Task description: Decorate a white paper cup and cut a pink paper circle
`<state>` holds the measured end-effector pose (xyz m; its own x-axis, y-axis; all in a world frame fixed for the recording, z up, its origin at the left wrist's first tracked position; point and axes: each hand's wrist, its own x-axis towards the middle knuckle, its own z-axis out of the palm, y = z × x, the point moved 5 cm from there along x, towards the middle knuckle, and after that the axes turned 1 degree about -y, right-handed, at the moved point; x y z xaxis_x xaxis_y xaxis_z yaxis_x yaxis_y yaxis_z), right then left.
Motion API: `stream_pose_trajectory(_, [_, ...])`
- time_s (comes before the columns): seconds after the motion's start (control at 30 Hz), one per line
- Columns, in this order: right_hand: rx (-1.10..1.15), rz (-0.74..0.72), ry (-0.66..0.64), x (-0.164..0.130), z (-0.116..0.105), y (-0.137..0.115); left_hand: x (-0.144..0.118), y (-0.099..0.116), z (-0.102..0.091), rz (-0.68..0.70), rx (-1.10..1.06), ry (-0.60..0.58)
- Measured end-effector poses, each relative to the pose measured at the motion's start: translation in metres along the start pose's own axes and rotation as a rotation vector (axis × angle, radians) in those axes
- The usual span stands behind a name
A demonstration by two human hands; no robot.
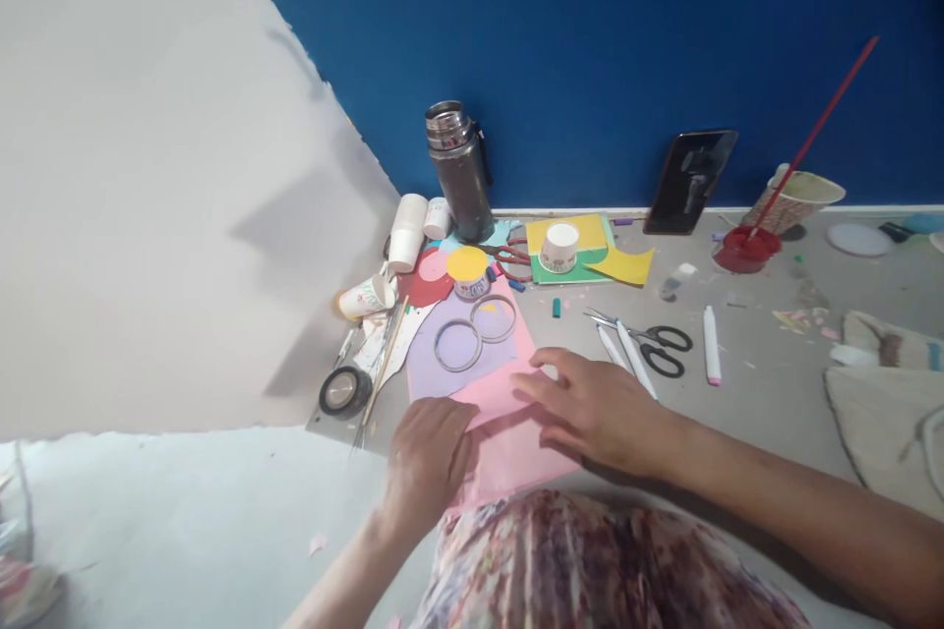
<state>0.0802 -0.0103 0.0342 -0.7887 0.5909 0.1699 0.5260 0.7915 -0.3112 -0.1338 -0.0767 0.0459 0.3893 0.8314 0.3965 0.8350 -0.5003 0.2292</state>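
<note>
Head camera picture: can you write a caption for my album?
Both hands, left and right, press a pink paper sheet flat, near scissors.

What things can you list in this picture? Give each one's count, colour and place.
pink paper: 1, pink, under both hands
lilac paper: 1, lilac, behind the pink paper
rings: 2, grey, on the lilac paper
flask: 1, steel, by the blue wall
scissors: 1, black handles, right of the papers
tape roll: 1, black, left edge
phone: 1, black, leaning on the wall
left hand: 1, pressing the pink paper
right hand: 1, flat on the pink paper
</note>
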Motion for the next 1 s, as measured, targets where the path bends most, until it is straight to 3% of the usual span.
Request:
stream_pose_trajectory(0.07, [-0.102,-0.089,-0.086,0.016,0.007,-0.008,-0.003,0.001,0.013,-0.012,-0.084,0.025])
stream_pose_trajectory(0.13, [-0.130,-0.166,-0.080,0.022,0.010,-0.009,-0.010,-0.007,0.028,-0.120,-0.089,0.092])
stream_pose_trajectory(0.23, [-0.062,-0.223,0.134,0.009,-0.003,-0.001,-0.025,-0.025,0.051,-0.296,-0.068,0.087])
stream_pose_trajectory(0.3, [0.036,-0.206,0.303,-0.009,-0.020,0.011,-0.032,-0.034,0.062,-0.333,-0.097,0.060])
stream_pose_trajectory(0.43, [0.236,0.002,0.516,-0.043,-0.057,0.040,-0.037,-0.041,0.068,-0.424,-0.144,0.063])
stream_pose_trajectory(0.53, [0.358,0.330,0.550,-0.066,-0.068,0.061,-0.034,-0.040,0.061,-0.507,-0.206,0.073])
stream_pose_trajectory(0.6, [0.445,0.563,0.552,-0.081,-0.065,0.073,-0.030,-0.038,0.047,-0.588,-0.284,0.139])
stream_pose_trajectory(0.67, [0.539,0.722,0.558,-0.093,-0.060,0.080,-0.022,-0.035,0.031,-0.661,-0.417,0.213])
stream_pose_trajectory(0.8, [0.638,0.826,0.573,-0.104,-0.050,0.082,0.003,-0.022,0.027,-0.864,-0.958,0.113])
stream_pose_trajectory(0.9, [0.596,0.830,0.608,-0.106,-0.050,0.074,0.023,-0.005,0.031,-0.952,-1.265,0.040])
stream_pose_trajectory(1.0, [0.463,0.662,0.716,-0.102,-0.063,0.056,0.037,0.019,0.038,-0.970,-1.606,-0.196])
